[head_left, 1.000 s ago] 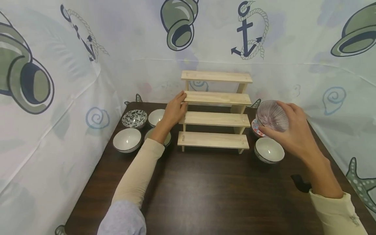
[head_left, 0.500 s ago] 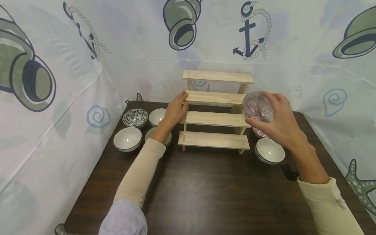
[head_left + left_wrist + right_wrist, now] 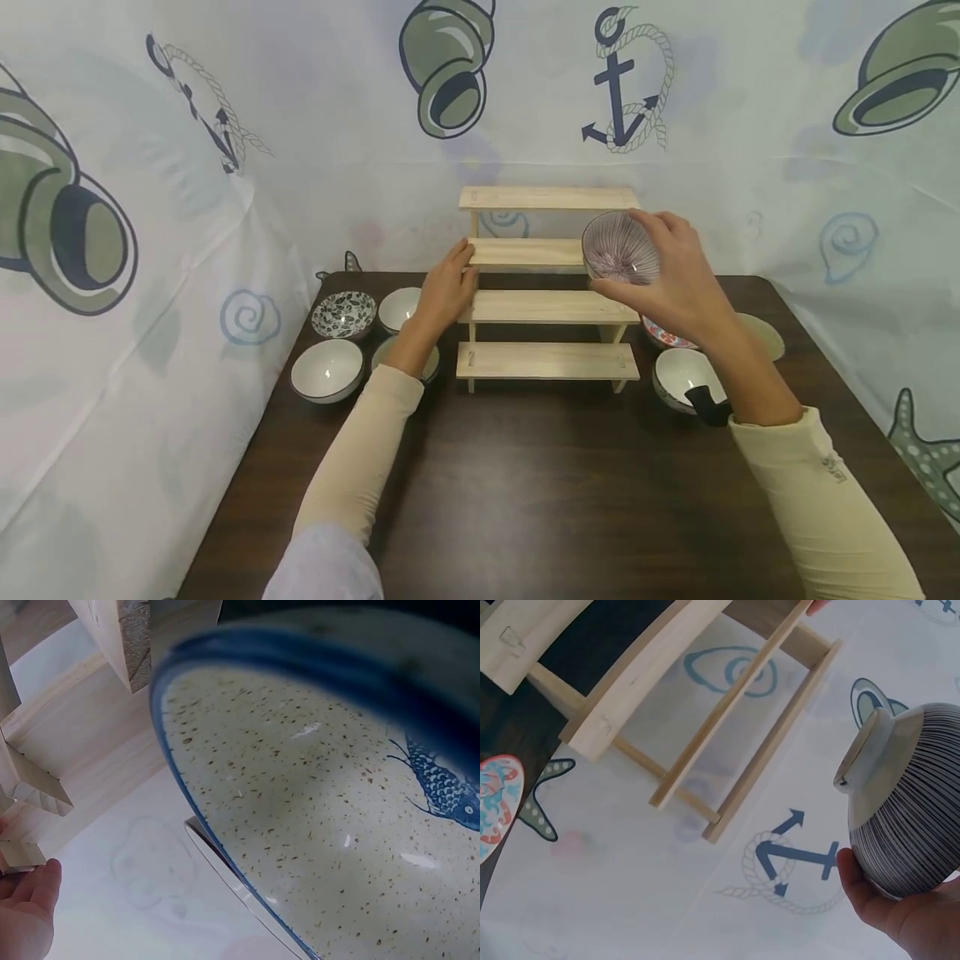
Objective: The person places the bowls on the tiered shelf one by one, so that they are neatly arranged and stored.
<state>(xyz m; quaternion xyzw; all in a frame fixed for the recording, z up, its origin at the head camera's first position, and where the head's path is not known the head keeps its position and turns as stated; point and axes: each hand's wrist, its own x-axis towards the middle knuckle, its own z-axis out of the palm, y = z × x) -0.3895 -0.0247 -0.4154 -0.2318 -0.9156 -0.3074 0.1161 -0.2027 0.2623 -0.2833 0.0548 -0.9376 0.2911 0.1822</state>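
Note:
A bowl with fine dark purple stripes [image 3: 617, 247] is held in my right hand [image 3: 682, 279], thumb below and fingers at its far side. It hangs tilted in front of the right end of a four-step wooden display stand [image 3: 551, 308]; the right wrist view shows its striped outside and pale foot. My left hand [image 3: 447, 287] grips the left end of the stand's second step from the top. Under the left forearm, a speckled bowl with a blue rim and painted fish [image 3: 277, 795] fills much of the left wrist view.
On the left of the dark table [image 3: 525, 483] stand a black-and-white patterned bowl [image 3: 343, 314], a large white bowl [image 3: 327, 371] and a smaller white bowl [image 3: 397, 308]. At right are a red-patterned bowl [image 3: 662, 335], a white bowl [image 3: 678, 371] and a yellowish bowl [image 3: 765, 336].
My right hand has carried the striped bowl left and upward, from above the right-hand bowls to the stand's right end. The left hand has stayed on the stand.

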